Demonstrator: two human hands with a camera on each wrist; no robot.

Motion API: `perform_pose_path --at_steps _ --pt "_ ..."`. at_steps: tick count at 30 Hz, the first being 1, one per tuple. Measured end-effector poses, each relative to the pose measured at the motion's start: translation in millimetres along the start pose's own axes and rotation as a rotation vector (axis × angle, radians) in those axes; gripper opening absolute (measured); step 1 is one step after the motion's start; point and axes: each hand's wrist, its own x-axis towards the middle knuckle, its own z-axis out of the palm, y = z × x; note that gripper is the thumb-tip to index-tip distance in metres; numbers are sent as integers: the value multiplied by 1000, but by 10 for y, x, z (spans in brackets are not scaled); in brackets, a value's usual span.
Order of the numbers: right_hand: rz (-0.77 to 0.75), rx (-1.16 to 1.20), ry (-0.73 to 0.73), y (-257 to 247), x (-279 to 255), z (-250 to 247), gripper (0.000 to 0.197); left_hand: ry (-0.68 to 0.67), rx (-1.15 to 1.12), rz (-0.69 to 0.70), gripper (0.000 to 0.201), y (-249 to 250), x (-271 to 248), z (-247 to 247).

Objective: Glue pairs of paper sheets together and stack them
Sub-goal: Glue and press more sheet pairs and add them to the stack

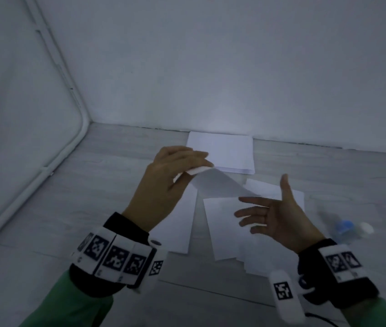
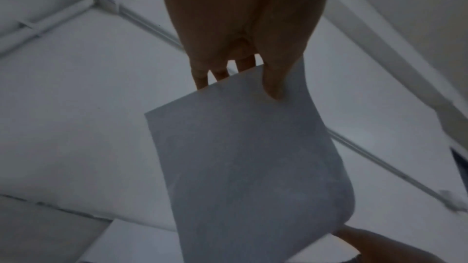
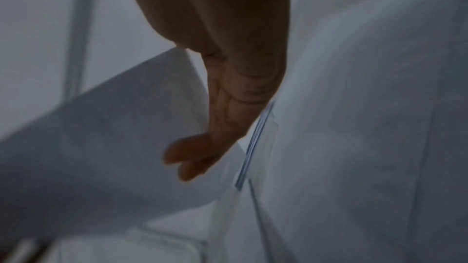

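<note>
White paper sheets (image 1: 220, 185) on a pale grey wood-grain floor (image 1: 116, 185); green sleeves (image 1: 74, 303); black-and-white patterned wristbands (image 1: 116, 258).

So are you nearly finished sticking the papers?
Not yet. A neat stack already sits by the wall. The left hand pinches one sheet in the air; the right hand is open beside it. Loose sheets still wait on the table, near the glue bottle.

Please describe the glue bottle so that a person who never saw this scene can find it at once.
On the grey wooden floor, look right of the loose white paper sheets, just beyond the open right hand. There lies the small clear bottle with a blue band and white cap, blurred, the only thing here that is not paper.
</note>
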Motion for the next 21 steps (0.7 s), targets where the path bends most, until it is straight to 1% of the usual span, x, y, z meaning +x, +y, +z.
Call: perform_pose_path --at_steps 1,2,4,5,7,9,10,11,12,13,14,15,16,17,18,19,20,21 --pt "1 110 -14 -23 -19 -53 95 -48 -10 24 24 29 6 34" --pt "-15 199 -3 -45 -45 -100 82 -95 -16 40 25 45 1 66" --pt "-84 324 40 -90 -98 -191 38 -173 -34 27 28 39 -39 132" --pt "-127 326 44 -102 -119 -247 29 -196 -47 -4 31 19 -69 170" --pt "-208 226 36 -118 -160 -376 38 -228 -103 -103 36 -52 -140 238" --pt "-288 144 76 -137 -234 -462 42 -281 -228 -227 42 -117 -221 281" --pt "-323 123 98 -139 -265 -503 41 -293 -330 -297 47 -128 -257 300" --pt "-343 106 108 -140 -290 -530 40 -283 -482 -382 55 -139 -284 336" --pt "-355 94 109 -130 -303 -565 38 -236 -690 -483 64 -153 -306 389" --pt "-362 92 105 -113 -313 -595 37 -156 -920 -603 67 -163 -319 457" --pt "-366 92 101 -91 -314 -624 36 -51 -1118 -739 63 -174 -313 528" --pt "-364 90 103 -73 -315 -647 36 56 -1232 -872 55 -192 -296 602" --pt "-362 85 106 -54 -310 -674 36 129 -1258 -981 50 -208 -281 673" --pt "-359 84 113 -38 -307 -697 35 148 -1229 -1050 51 -229 -281 742" --pt "-353 76 130 -26 -297 -724 34 116 -1171 -1077 57 -255 -287 804" --pt "-344 61 162 -18 -284 -747 31 63 -1093 -1072 59 -272 -295 856" --pt "-333 32 207 -9 -263 -772 29 17 -996 -1060 56 -278 -298 898" --pt "-318 -6 262 -1 -240 -791 27 -7 -889 -1057 47 -296 -304 938"
